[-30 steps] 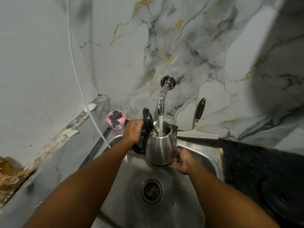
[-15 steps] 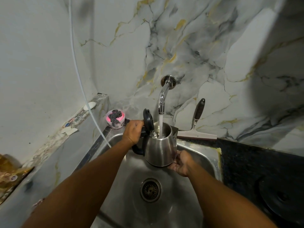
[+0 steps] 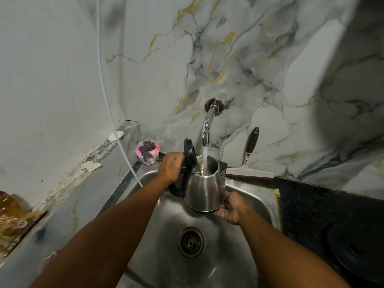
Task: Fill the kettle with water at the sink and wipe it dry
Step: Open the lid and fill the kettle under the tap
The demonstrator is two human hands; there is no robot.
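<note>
1. A gold packet (image 3: 14, 217) lies at the far left on the grey ledge (image 3: 68, 179), and a thin white hose (image 3: 104, 84) runs down the wall toward the sink's back left corner.
2. A pink tub (image 3: 148, 152) holding a dark scouring wad stands on the sink's rear left corner.
3. The left hand (image 3: 171, 168) is closed around the black handle of the kettle (image 3: 204, 188), beside its raised lid (image 3: 190, 155).
4. The steel kettle is held upright above the basin of the sink (image 3: 259, 196), under the tap (image 3: 207, 125); the water stream (image 3: 204, 161) falls into its open mouth. The water level inside is not clear.
5. The drain (image 3: 191, 242) sits below the kettle.
6. The right hand (image 3: 229, 207) cups the kettle's base from the lower right, fingers curled beneath it.
7. A squeegee (image 3: 249, 163) leans against the marble wall just right of the kettle.
</note>
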